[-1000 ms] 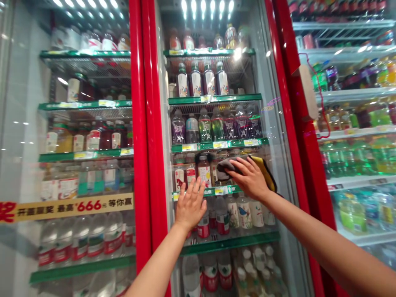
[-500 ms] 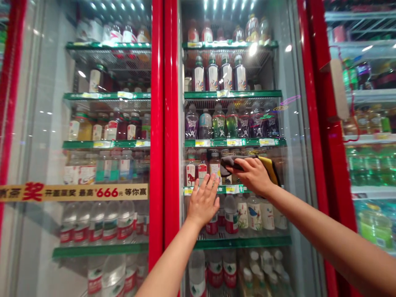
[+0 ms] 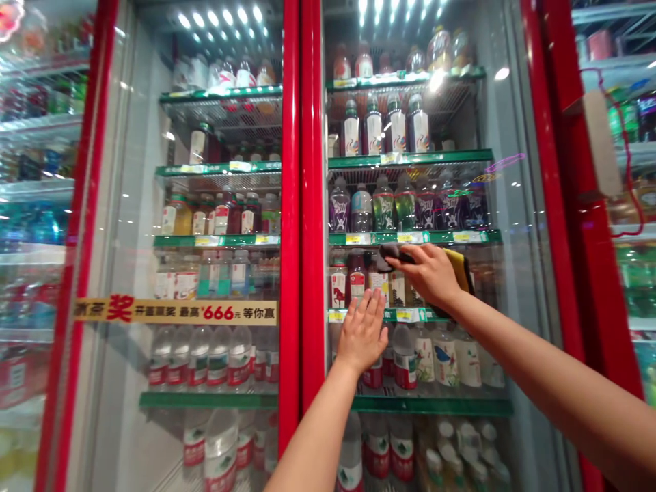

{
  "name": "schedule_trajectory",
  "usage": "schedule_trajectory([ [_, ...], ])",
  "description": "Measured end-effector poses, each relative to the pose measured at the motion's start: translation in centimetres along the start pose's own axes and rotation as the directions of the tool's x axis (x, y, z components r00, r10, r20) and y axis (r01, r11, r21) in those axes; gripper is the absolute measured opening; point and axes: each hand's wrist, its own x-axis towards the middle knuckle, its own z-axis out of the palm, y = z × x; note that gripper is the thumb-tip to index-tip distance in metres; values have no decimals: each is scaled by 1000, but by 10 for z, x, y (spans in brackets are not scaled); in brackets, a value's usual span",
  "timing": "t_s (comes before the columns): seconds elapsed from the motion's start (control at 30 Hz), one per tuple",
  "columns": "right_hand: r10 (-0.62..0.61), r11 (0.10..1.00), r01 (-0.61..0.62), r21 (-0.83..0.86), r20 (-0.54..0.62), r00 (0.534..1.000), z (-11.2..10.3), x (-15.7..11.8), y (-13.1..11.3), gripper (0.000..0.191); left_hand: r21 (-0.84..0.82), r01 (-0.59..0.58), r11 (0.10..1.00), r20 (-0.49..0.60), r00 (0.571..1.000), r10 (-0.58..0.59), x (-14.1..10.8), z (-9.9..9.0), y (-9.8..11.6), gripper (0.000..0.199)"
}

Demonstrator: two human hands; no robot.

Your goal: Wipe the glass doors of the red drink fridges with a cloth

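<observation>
We have the right hand (image 3: 433, 277) clamped on the cloth (image 3: 458, 266) at the glass door (image 3: 515, 273), left hand (image 3: 363, 335) outstretched lower, fingers nearly together, so we should keep cloth flat, pressure even.

Primary illumination is white, from the lamp rows (image 3: 227, 15) at the top of the cabinets (image 3: 141, 171); the lamps are overexposed. Brightness decreases toward the lower shelves (image 3: 435, 406). The glass door (image 3: 512, 130) shows a glare spot (image 3: 436, 80) at upper right and coloured reflections (image 3: 458, 193) below it. Red frames (image 3: 292, 205) carry specular highlights. Outer verticals splay toward the bottom. Bottles (image 3: 18, 376) at the left edge are blurred; central labels are sharper.
</observation>
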Motion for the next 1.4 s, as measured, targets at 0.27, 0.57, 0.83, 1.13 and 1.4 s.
schedule_trajectory([
  [0.27,-29,1000,29,11,11,1000,2,27,-35,38,2,-68,998,87,994,67,-11,-15,-10,48],
  [0.57,52,998,-51,-26,47,998,-4,47,-38,38,135,-84,987,89,993,72,-59,-58,-53,66],
  [0.83,-89,992,80,101,91,992,12,56,-98,38,141,-22,990,11,1000,21,-74,-40,-55,48],
  [1.13,-246,957,230,176,73,967,14,69,-115,28,82,-17,996,-52,998,22,-84,-27,-58,37],
  [1.4,-82,989,78,127,27,996,19,76,-109,31,78,-44,996,-91,995,51,-82,-29,-56,44],
])
